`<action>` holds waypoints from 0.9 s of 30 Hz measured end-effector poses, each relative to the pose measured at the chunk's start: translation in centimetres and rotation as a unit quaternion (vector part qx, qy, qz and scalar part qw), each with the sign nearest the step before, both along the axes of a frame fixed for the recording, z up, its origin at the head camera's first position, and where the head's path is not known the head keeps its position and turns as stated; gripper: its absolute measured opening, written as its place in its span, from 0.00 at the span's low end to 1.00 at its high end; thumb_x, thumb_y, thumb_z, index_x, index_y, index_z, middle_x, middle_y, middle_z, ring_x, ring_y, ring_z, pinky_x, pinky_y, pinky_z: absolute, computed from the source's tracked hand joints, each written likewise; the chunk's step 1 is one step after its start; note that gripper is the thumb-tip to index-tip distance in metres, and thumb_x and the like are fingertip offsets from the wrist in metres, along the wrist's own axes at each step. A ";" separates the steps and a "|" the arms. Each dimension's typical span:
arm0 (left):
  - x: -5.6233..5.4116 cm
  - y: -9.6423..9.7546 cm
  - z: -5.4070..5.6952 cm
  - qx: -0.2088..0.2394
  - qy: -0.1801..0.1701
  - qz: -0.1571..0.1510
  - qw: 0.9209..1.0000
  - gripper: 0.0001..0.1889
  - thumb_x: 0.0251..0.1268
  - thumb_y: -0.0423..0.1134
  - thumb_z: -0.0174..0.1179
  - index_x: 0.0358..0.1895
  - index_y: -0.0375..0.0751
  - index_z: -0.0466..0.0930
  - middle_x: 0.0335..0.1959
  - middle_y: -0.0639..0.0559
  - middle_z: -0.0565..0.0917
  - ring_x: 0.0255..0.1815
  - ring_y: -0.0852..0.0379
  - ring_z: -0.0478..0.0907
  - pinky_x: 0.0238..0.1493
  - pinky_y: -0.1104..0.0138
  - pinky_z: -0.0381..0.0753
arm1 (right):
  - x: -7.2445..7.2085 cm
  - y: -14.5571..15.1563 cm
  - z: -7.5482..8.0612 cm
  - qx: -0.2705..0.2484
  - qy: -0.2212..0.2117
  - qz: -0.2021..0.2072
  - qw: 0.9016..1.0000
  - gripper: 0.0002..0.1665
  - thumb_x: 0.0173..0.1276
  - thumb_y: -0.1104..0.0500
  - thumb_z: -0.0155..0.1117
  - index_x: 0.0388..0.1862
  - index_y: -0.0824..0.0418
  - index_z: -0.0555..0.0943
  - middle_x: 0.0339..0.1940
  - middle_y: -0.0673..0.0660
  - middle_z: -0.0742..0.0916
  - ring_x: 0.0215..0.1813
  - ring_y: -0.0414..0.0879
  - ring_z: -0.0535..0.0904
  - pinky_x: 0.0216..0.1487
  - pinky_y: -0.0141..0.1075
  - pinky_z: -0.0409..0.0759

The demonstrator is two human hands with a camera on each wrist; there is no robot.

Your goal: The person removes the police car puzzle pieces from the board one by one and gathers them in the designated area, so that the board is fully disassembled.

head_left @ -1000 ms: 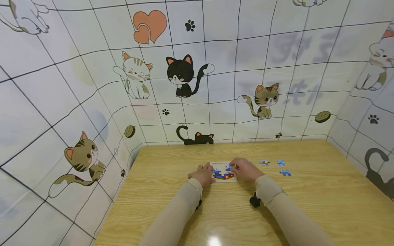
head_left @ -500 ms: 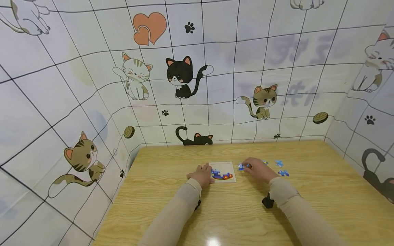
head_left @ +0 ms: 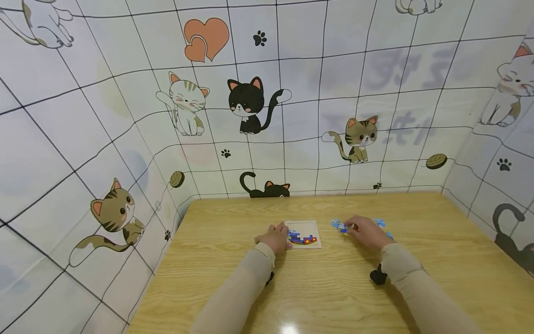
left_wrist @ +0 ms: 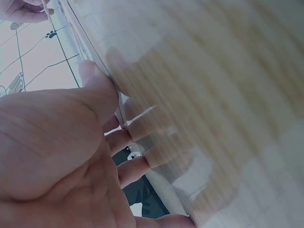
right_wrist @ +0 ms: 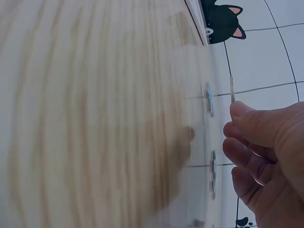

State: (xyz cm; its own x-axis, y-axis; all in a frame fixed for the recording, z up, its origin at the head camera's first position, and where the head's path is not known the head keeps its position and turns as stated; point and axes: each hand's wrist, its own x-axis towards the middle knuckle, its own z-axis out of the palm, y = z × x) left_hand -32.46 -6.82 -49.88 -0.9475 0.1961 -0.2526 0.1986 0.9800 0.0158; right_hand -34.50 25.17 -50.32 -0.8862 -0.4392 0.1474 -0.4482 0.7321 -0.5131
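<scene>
My left hand (head_left: 275, 238) rests at the left edge of a white-framed jigsaw tray (head_left: 316, 224), covering part of that side. In the left wrist view, the fingertips (left_wrist: 135, 170) touch the table and the thumb lies along the tray's edge. Inside the tray, joined blue and red pieces (head_left: 306, 240) fill the lower part. To the tray's right, my right hand (head_left: 367, 230) pinches a blue puzzle piece (head_left: 343, 228) between thumb and fingers. The right wrist view shows that puzzle piece (right_wrist: 232, 89) edge-on, raised above the table.
A loose light-blue piece (head_left: 335, 223) lies just left of the held one. Beyond the right hand, two more pieces show, a far piece (head_left: 380, 222) and a near piece (head_left: 390, 235) partly hidden. Behind the wooden table (head_left: 233, 213) stands a cat-patterned cloth wall (head_left: 300, 162).
My right hand has drawn back from the tray toward the right, carrying the blue puzzle piece from the tray's upper right to over the loose pieces. The left hand stays in place.
</scene>
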 end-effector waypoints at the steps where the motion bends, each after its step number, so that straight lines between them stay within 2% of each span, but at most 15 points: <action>1: -0.1 0.0 -0.1 -0.002 -0.001 0.000 1.000 0.34 0.75 0.60 0.51 0.79 0.53 0.58 0.83 0.57 0.52 0.78 0.48 0.55 0.48 0.32 0.77 | 0.0 0.3 -0.1 0.000 -0.001 -0.002 1.000 0.16 0.72 0.68 0.65 0.56 0.69 0.82 0.49 0.61 0.86 0.44 0.50 0.80 0.44 0.46 0.81; 8: 0.0 0.0 0.0 0.001 0.001 -0.004 1.000 0.33 0.76 0.59 0.51 0.78 0.53 0.59 0.83 0.56 0.53 0.77 0.47 0.56 0.48 0.31 0.77 | 0.3 2.6 -0.2 0.004 -0.007 -0.009 1.000 0.13 0.69 0.70 0.65 0.52 0.70 0.82 0.46 0.61 0.86 0.44 0.52 0.81 0.44 0.48 0.81; 14: 0.5 0.1 0.4 0.013 0.000 0.005 1.000 0.32 0.76 0.58 0.52 0.78 0.53 0.61 0.83 0.56 0.54 0.77 0.47 0.56 0.46 0.32 0.77 | 0.4 3.7 -0.2 0.024 -0.012 -0.006 1.000 0.12 0.67 0.71 0.67 0.49 0.73 0.83 0.42 0.61 0.86 0.42 0.52 0.82 0.43 0.47 0.82; 21: 0.8 0.1 0.6 0.014 0.002 0.006 1.000 0.31 0.77 0.57 0.52 0.78 0.53 0.61 0.83 0.56 0.54 0.77 0.47 0.56 0.46 0.31 0.76 | 0.6 4.2 -0.3 0.069 -0.014 -0.012 0.997 0.10 0.68 0.71 0.67 0.48 0.70 0.83 0.44 0.61 0.83 0.44 0.55 0.81 0.45 0.50 0.82; 27: 0.6 0.1 0.5 0.011 0.007 0.001 1.000 0.30 0.77 0.56 0.52 0.76 0.52 0.62 0.82 0.55 0.55 0.76 0.47 0.57 0.46 0.32 0.77 | 0.7 4.6 -0.4 0.069 -0.012 -0.013 0.997 0.10 0.68 0.71 0.66 0.48 0.70 0.83 0.45 0.61 0.82 0.45 0.55 0.81 0.46 0.50 0.82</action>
State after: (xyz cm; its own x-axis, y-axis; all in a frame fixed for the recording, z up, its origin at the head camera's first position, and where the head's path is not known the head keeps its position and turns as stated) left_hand -31.83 -6.71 -49.41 -0.9512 0.1994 -0.2355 0.1968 0.9798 0.0347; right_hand -33.78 29.72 -50.75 -0.9003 -0.4302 0.0665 -0.4167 0.8075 -0.4176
